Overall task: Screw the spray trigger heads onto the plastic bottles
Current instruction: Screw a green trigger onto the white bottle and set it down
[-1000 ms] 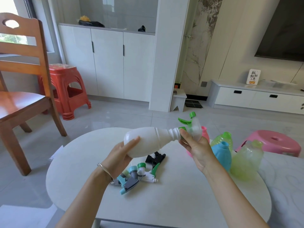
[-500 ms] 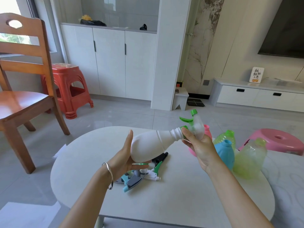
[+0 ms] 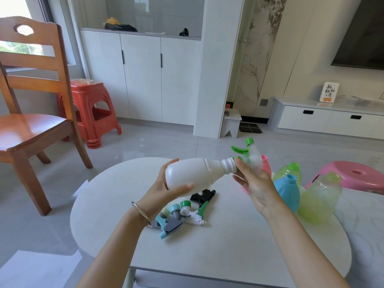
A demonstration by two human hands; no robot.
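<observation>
Opaque white bottle [image 3: 194,173] horizontal, left hand [image 3: 166,189] gripping; right hand [image 3: 252,183] gripping green-clear trigger head [image 3: 248,155].

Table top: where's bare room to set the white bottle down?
Free: near strip of the table between the forearms, and its far left edge. Crowded: loose trigger heads at centre under the white bottle, and the blue bottle and other bottles along the right edge.

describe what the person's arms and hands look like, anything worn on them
Both forearms are bare as far as the frame shows, with no sleeves in view. The left hand has a thin metal bangle around the wrist, a plain, slim hoop. The right hand and its wrist carry nothing visible: no gloves, watch or rings can be made out on either hand.
</observation>
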